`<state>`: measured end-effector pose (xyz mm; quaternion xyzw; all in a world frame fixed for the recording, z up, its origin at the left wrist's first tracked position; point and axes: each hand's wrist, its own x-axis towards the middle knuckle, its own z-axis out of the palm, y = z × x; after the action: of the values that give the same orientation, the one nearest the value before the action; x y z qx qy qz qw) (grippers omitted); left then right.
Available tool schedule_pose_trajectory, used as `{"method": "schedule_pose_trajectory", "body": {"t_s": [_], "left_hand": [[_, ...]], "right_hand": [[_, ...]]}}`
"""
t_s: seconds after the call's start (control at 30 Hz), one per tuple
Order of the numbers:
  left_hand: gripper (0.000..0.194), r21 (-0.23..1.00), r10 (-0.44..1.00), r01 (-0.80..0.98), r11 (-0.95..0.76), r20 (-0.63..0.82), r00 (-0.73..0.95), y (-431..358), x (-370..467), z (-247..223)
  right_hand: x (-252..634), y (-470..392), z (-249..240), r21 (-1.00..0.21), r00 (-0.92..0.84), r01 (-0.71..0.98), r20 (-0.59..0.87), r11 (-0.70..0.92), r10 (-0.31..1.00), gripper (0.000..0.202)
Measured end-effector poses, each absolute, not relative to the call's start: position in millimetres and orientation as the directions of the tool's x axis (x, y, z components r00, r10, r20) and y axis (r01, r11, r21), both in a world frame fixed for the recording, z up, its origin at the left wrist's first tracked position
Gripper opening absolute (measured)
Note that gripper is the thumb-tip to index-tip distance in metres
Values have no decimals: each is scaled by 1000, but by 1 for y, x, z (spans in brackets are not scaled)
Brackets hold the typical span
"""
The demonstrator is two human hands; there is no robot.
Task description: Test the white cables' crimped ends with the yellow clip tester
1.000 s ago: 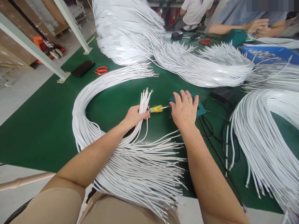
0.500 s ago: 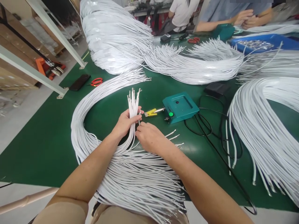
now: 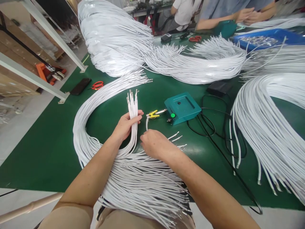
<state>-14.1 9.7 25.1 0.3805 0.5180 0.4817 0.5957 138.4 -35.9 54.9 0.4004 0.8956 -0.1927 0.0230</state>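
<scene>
My left hand (image 3: 126, 124) is closed round a bundle of white cables (image 3: 132, 106), their metal-tipped ends pointing up. My right hand (image 3: 153, 143) pinches a single white cable (image 3: 147, 125) below its end. That cable's tip is at the jaws of a yellow clip (image 3: 152, 114), which sticks out from a teal box (image 3: 183, 108) with a lit green button. Whether the tip touches the clip's metal I cannot tell. Many more white cables (image 3: 143, 181) lie under my forearms and over the table's front edge.
Large bundles of white cable (image 3: 116, 41) are heaped at the back, with another bundle (image 3: 274, 127) at the right. Red scissors (image 3: 97, 85) and a black phone (image 3: 81, 86) lie at the left. Black cords (image 3: 214, 140) trail behind the box. A co-worker's hands (image 3: 249, 16) are near a blue tray (image 3: 286, 39).
My right hand has brought the single cable away from the left hand's bundle, up and right to the yellow clip. The clip's jaws now look spread wider. My left hand keeps its bundle.
</scene>
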Motion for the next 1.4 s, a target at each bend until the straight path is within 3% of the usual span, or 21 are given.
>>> {"method": "schedule_pose_trajectory", "body": {"t_s": [0.1,0.13,0.2,0.3,0.37,0.43,0.53,0.7,0.83,1.03,1.17,1.4], "left_hand": [[43,959,968,-138,249,-251,-1,9,-15,22],[45,962,969,-117,247,-248,10,9,-15,22],[46,973,975,-73,221,-218,44,6,-13,20],[40,988,982,13,155,-155,110,1,-7,19],[36,989,978,71,133,-143,155,-3,-4,18],[32,987,973,92,134,-148,175,-4,-2,18],[29,986,974,-20,167,-162,157,-4,-1,21],[32,951,969,-220,217,-182,168,-3,1,29],[37,959,968,-181,216,-187,166,-3,0,28],[35,986,979,-39,165,-159,131,-5,0,27],[35,986,979,-57,154,-144,142,-7,-1,28],[34,977,976,-139,161,-137,168,-7,-1,28]], "right_hand": [[148,-31,74,-344,-538,839,-411,422,736,24],[152,-27,77,-362,-495,859,-404,363,769,25],[159,-18,79,-473,-397,847,-256,245,881,28],[167,-2,70,-773,-180,623,10,122,984,24],[169,6,60,-913,-119,397,52,95,992,19],[169,10,52,-976,-118,211,33,57,992,18],[166,11,47,-998,-123,58,-14,-6,992,20],[157,7,48,-995,-169,-38,-87,-95,982,22],[151,6,47,-985,-201,-78,-134,-153,970,26],[149,6,49,-993,-67,-84,-78,-84,995,26],[150,4,50,-993,-65,-90,-73,-79,995,22],[151,5,46,-912,-195,-332,-182,-240,964,20]]}}
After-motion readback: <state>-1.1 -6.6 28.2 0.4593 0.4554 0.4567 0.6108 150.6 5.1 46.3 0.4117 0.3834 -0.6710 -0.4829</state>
